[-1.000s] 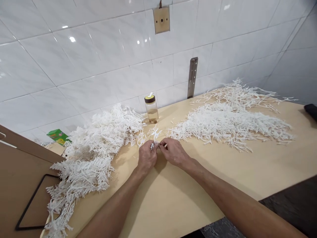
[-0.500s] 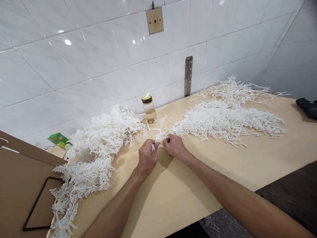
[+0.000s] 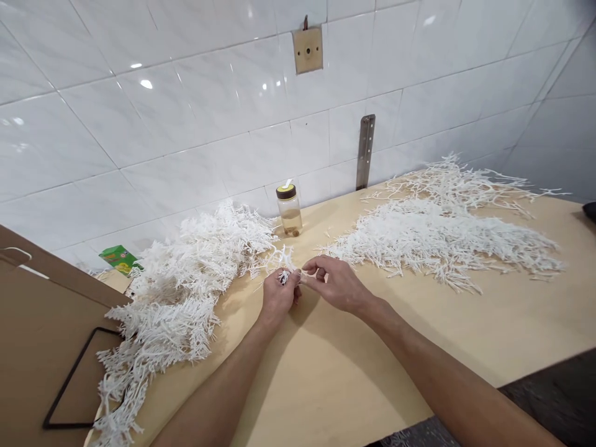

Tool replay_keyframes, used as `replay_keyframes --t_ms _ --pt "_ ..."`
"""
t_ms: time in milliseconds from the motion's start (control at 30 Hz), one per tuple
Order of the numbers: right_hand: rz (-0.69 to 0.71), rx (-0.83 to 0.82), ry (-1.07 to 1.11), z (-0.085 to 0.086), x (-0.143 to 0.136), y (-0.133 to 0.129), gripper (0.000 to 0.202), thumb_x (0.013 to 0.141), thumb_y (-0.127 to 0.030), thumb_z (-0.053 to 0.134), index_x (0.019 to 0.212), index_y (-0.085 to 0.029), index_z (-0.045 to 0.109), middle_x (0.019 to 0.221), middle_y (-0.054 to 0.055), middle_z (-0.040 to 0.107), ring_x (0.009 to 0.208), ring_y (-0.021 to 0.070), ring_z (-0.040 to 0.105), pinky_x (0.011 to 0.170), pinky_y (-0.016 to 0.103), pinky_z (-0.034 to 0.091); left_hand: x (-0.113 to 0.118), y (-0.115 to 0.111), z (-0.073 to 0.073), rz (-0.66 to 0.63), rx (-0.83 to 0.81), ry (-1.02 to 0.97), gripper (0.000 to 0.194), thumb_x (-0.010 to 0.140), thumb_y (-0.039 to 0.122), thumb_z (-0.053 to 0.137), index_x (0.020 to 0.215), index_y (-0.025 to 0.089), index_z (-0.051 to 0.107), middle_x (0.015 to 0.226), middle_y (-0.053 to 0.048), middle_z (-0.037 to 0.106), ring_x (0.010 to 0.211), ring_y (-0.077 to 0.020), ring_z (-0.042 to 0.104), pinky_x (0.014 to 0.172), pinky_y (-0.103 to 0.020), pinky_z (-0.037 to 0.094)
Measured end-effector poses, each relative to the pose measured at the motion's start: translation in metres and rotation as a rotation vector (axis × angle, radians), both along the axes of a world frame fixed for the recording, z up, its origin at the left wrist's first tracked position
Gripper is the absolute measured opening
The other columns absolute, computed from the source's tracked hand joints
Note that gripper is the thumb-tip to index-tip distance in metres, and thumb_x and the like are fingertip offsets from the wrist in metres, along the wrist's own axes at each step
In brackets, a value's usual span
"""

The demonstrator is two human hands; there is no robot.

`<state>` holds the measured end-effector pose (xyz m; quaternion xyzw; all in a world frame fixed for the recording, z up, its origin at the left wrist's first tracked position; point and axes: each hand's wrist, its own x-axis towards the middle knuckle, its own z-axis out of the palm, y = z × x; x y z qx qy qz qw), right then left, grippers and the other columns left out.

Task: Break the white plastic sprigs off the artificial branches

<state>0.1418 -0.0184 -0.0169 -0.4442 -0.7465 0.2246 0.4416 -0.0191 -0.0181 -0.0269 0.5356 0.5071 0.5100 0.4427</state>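
My left hand (image 3: 277,298) is closed on a white branched sprig (image 3: 281,254), its forked stem standing out beyond the fingers. A small tuft of fine white tips (image 3: 284,277) pokes out by the left thumb. My right hand (image 3: 339,283) meets the left fingertips, with thumb and forefinger pinched at the sprig's near end; the exact contact is partly hidden. To the left lies a big heap of white, feathery sprigs (image 3: 186,267). On the right is a flatter pile of similar sprigs (image 3: 442,239), with barer white stems (image 3: 465,183) behind it.
A lidded jar (image 3: 291,217) holding brownish liquid stands by the tiled wall beyond my hands. At the left are a cardboard box (image 3: 41,347), a black wire frame (image 3: 69,379) and a green packet (image 3: 118,257). A metal bracket (image 3: 365,152) rises behind the wooden tabletop (image 3: 335,385).
My right hand has turned, its fingers less curled and reaching across to the left fingertips. The sprig now points more to the left. The whole view has shifted slightly.
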Motion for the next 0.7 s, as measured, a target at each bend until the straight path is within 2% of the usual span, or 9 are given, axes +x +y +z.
replay_keyframes --t_ms 167,300,467,567,700 --pt "-0.022 0.103 -0.072 -0.008 -0.011 0.0 0.006 0.086 -0.024 0.062 0.083 -0.02 0.059 0.086 0.003 0.061 0.068 0.013 0.055 0.069 0.028 0.045 0.002 0.002 -0.001 -0.007 -0.054 -0.07 0.035 0.073 0.048 0.07 0.062 0.019 0.055 0.043 0.003 0.054 0.037 -0.0106 0.047 0.04 -0.022 0.038" --pt "-0.041 0.107 -0.072 -0.009 -0.01 0.002 0.01 0.088 -0.02 0.053 0.079 -0.02 0.055 0.08 0.002 0.06 0.071 0.0144 0.056 0.068 0.027 0.043 0.003 0.001 -0.001 -0.046 -0.05 -0.086 0.034 0.074 0.049 0.07 0.064 0.019 0.056 0.046 0.003 0.055 0.039 -0.0111 0.048 0.041 -0.023 0.039" --pt "-0.21 -0.131 -0.023 -0.004 -0.016 -0.001 0.013 0.081 -0.023 0.056 0.069 -0.022 0.05 0.064 -0.001 0.059 0.058 0.0143 0.054 0.058 0.026 0.041 0.004 -0.005 0.0 0.007 0.073 0.134 0.031 0.08 0.046 0.064 0.067 0.02 0.054 0.049 0.003 0.056 0.042 -0.0116 0.049 0.046 -0.023 0.039" --pt "-0.215 -0.23 0.038 -0.003 -0.017 -0.001 0.009 0.078 -0.023 0.057 0.071 -0.022 0.051 0.063 -0.003 0.06 0.054 0.0135 0.057 0.056 0.026 0.041 0.004 -0.009 0.0 0.045 0.161 0.286 0.028 0.084 0.044 0.059 0.069 0.021 0.053 0.052 0.003 0.058 0.046 -0.0116 0.051 0.05 -0.022 0.039" --pt "-0.223 -0.311 0.088 -0.004 -0.016 0.0 0.006 0.078 -0.021 0.055 0.072 -0.021 0.053 0.062 -0.003 0.06 0.052 0.0135 0.061 0.054 0.025 0.043 0.005 -0.01 -0.004 0.048 0.177 0.301 0.025 0.086 0.044 0.056 0.075 0.023 0.05 0.055 0.004 0.058 0.047 -0.0126 0.053 0.052 -0.023 0.041"
